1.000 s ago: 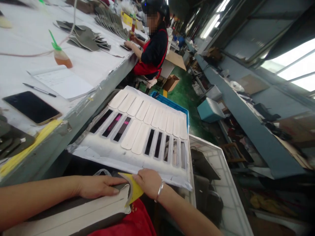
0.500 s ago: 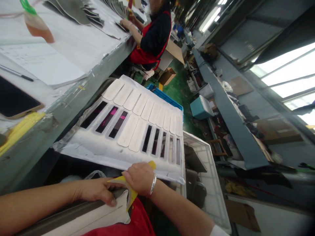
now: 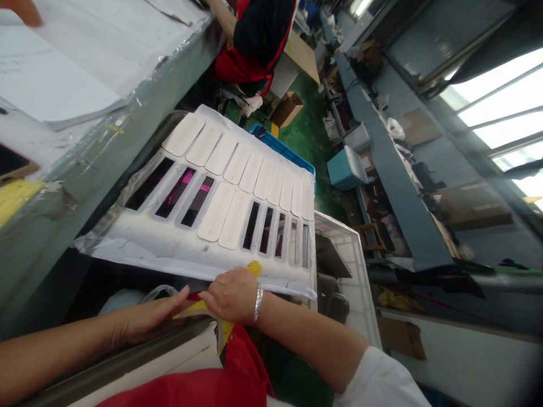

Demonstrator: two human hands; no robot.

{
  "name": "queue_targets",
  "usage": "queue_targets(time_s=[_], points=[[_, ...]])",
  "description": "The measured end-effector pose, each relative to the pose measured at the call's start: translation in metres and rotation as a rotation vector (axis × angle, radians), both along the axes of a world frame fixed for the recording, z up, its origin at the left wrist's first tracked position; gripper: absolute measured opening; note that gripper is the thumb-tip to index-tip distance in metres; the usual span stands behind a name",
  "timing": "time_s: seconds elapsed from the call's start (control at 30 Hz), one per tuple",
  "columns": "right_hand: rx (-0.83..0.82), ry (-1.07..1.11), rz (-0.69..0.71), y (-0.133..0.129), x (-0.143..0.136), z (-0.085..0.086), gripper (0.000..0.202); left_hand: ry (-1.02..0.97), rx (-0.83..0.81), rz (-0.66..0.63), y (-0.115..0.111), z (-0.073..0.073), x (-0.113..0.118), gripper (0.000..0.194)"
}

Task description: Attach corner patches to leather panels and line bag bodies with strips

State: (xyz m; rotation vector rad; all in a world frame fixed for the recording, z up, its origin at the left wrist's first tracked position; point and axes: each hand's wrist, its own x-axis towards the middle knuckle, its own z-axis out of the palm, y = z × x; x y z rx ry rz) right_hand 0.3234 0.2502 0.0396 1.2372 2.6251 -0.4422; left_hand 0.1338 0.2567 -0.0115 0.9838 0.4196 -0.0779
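At far left, the bench (image 3: 139,39) wears a crinkled, shiny wrap along its edge, and the paper pad (image 3: 59,85) on it sits closer to the border of view than a half-second ago, only a corner of the phone (image 3: 12,161) remaining visible. Below, the left hand (image 3: 146,322) reaches in from the side, its forearm nearly level; the thumb that pressed the white-faced piece (image 3: 182,353) earlier is now lifted, and the fingers stretch straight, ungripped, above the smooth dark grey edge (image 3: 123,362). Whether the palm touches that edge cannot be told. The piece is long and pale, with a thin dark line along it, lying over the red apron (image 3: 190,390) at the lower middle. Beyond it tilts a white panel (image 3: 148,226) with narrow slots and flat, round-ended strips (image 3: 216,212). The right hand (image 3: 233,294) keeps its fist closed on a curved yellow piece (image 3: 228,333), whose rounded tip shows above the knuckles; a patterned silver bracelet (image 3: 258,302) circles the wrist, and the forearm slants down to a white sleeve (image 3: 377,379). Farther right stands a translucent white crate (image 3: 360,294) with a gridded wall.
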Motion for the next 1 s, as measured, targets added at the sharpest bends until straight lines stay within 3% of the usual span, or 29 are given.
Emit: queue_targets(time_s=[0.07,0.17,0.4,0.67,1.0], points=[[0.005,0.012,0.006,0.0,0.001,-0.002,0.05,0.105,-0.04,0.009,0.0,0.002,-0.001,0.082],[0.006,0.019,0.021,-0.001,0.0,-0.003,0.051,0.198,0.134,-0.077,0.002,0.002,-0.005,0.066],[0.027,0.074,0.062,-0.005,-0.001,-0.004,0.052,0.153,0.266,-0.132,0.005,0.021,-0.007,0.053],[-0.035,0.057,0.031,-0.014,0.0,0.0,0.052,0.205,0.321,-0.211,0.002,0.024,-0.005,0.056],[-0.153,-0.027,-0.031,-0.029,0.002,0.011,0.05,0.17,0.5,-0.333,0.004,0.051,0.009,0.054]])
